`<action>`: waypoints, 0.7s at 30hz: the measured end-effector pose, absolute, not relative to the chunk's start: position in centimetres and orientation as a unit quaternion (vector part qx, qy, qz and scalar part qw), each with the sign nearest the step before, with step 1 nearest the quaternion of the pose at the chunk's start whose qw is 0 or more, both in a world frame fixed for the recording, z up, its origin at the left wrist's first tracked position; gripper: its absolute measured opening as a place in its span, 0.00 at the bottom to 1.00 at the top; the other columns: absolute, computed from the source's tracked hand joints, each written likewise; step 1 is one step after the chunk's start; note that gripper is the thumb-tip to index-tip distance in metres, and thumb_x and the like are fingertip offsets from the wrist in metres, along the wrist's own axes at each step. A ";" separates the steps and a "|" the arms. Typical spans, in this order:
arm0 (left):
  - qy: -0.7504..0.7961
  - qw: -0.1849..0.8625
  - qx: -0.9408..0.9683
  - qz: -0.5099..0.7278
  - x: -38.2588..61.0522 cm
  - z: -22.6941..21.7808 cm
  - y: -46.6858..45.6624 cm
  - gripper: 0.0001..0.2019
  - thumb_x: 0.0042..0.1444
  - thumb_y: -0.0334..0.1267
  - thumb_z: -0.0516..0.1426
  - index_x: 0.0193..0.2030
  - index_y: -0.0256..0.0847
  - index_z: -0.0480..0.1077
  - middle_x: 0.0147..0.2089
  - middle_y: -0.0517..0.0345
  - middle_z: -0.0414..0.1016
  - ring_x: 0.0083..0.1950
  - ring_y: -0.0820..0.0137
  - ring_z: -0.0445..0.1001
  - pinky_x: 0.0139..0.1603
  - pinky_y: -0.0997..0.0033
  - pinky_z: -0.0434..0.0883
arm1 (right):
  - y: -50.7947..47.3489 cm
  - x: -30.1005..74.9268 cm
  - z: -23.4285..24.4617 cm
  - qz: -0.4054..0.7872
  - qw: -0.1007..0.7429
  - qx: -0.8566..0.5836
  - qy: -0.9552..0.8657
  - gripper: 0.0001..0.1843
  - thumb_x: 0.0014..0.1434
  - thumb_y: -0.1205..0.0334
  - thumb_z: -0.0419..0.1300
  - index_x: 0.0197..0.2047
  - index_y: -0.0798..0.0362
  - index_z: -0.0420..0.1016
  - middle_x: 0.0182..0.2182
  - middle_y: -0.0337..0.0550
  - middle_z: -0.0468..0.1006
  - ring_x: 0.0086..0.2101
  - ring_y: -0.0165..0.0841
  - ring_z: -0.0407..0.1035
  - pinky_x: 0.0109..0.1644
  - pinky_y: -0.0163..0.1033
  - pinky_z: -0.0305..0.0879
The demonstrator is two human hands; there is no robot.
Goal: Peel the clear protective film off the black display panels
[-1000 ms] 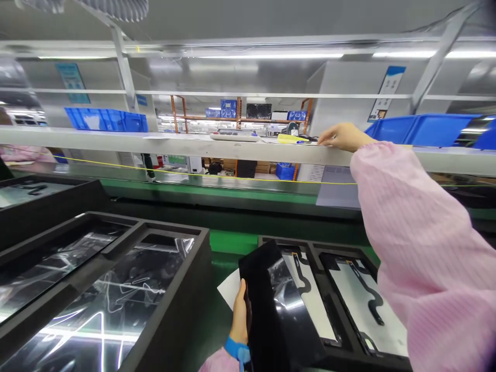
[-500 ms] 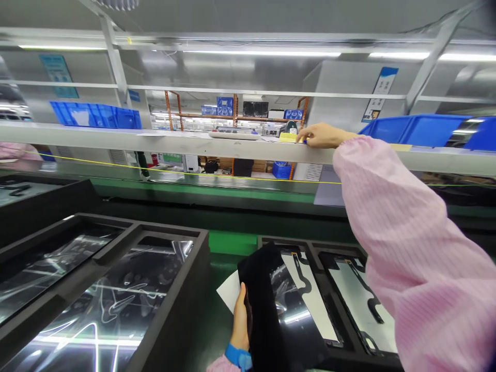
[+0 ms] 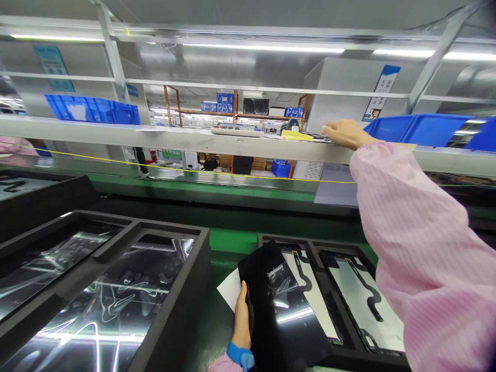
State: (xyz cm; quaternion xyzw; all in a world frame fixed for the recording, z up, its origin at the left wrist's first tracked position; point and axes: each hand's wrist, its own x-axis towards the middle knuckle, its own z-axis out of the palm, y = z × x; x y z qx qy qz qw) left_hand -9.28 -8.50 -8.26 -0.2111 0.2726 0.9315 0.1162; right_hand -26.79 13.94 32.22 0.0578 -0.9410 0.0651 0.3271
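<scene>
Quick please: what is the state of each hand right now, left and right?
Left hand: closed on the edge of the black panel.
Right hand: up on the shelf; whether it grips anything cannot be told.

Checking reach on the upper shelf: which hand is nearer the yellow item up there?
Right. The right hand is on the shelf, just right of the yellow item; the left hand is far below, gripping the black panel.

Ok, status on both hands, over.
Left hand grips glossy black flat panel by its edge. Right hand up on grey shelf ledge, beside flat yellow piece, grasp unclear.
</scene>
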 end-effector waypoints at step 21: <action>0.542 -0.110 -0.078 0.830 -9.2 -7.6 -9.5 0.09 0.55 0.38 0.60 0.41 0.36 0.74 0.49 0.50 0.75 0.57 0.59 0.70 0.63 0.51 0.61 | 5.2 -11.1 21.1 0.677 0.286 0.276 -0.620 0.11 0.58 0.60 0.60 0.40 0.49 0.61 0.39 0.37 0.76 0.40 0.27 0.72 0.37 0.29 0.68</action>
